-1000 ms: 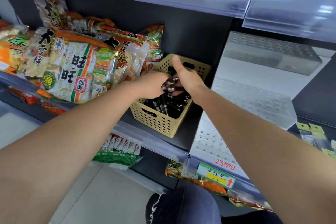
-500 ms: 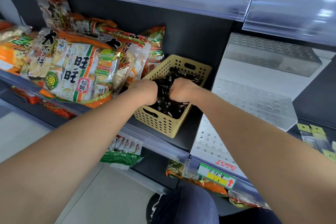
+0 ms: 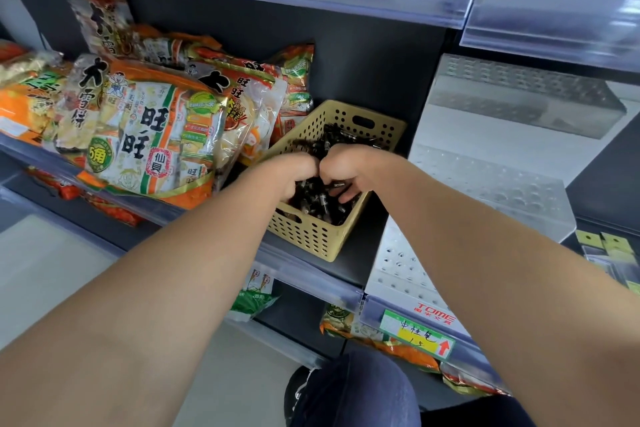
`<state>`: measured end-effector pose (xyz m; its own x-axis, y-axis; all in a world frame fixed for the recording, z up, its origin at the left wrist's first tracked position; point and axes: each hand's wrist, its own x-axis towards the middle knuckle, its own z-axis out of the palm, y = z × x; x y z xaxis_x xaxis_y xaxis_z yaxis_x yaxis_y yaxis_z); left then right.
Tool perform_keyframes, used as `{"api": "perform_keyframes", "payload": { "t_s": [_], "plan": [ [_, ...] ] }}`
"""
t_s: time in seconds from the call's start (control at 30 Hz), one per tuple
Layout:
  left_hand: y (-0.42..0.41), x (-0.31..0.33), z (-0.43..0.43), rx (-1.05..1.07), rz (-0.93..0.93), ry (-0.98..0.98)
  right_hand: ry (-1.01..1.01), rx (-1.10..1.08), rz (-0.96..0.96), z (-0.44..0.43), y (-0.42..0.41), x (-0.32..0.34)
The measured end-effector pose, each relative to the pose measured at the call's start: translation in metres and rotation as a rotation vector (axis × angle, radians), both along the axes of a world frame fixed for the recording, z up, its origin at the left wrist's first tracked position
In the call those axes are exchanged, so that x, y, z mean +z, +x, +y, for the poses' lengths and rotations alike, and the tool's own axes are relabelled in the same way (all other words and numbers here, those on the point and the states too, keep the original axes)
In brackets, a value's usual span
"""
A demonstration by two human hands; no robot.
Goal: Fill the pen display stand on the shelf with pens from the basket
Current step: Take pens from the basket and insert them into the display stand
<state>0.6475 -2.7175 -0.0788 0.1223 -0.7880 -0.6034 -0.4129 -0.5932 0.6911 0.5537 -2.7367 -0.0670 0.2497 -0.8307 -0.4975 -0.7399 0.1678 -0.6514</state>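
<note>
A yellow perforated basket point(image 3: 311, 236) stands on the dark shelf, filled with several black pens point(image 3: 318, 203). Both my hands are down inside it, knuckles touching. My left hand point(image 3: 294, 173) is curled into the pile of pens. My right hand point(image 3: 346, 170) is curled too, with its fingertips showing among the pens. What each hand holds is hidden under the knuckles. To the right of the basket stands the clear stepped pen display stand point(image 3: 485, 184), its rows of holes empty.
Orange and white snack bags point(image 3: 149, 135) crowd the shelf left of the basket, one leaning on its rim. A clear price rail point(image 3: 415, 326) with a green and yellow label runs along the shelf front. More snack packets lie on the lower shelf. My knee point(image 3: 353, 392) is below.
My right hand, raised with fingers out a second ago, has come down and curled into the pens. Both hands have drawn together in the basket until the knuckles meet.
</note>
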Motion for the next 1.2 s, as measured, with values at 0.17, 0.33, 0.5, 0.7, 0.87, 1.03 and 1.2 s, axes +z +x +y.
{"api": "perform_keyframes", "payload": {
  "t_s": [0.17, 0.33, 0.5, 0.7, 0.87, 1.03, 1.2],
  "plan": [
    [-0.003, -0.002, 0.001, 0.037, 0.086, -0.016, 0.031, -0.200, -0.223, -0.003, -0.009, 0.001],
    [-0.003, 0.000, 0.002, -0.018, 0.009, -0.033, 0.056, -0.293, -0.285, -0.004, -0.013, 0.004],
    [-0.006, 0.000, 0.007, -0.086, -0.033, -0.019, 0.135, -0.297, -0.285, -0.003, -0.008, 0.008],
    [-0.015, -0.005, 0.009, -0.132, -0.063, -0.040, 0.142, -0.456, -0.412, -0.008, -0.015, 0.008],
    [-0.016, -0.003, 0.008, -0.036, 0.019, -0.089, 0.059, -0.559, -0.526, -0.010, -0.011, 0.000],
    [-0.009, 0.003, 0.004, 0.040, 0.069, -0.248, 0.020, -0.603, -0.534, -0.009, -0.009, 0.000],
    [0.002, 0.010, 0.001, 0.104, 0.087, -0.278, 0.015, -0.537, -0.526, -0.004, -0.017, 0.001]
  ]
}}
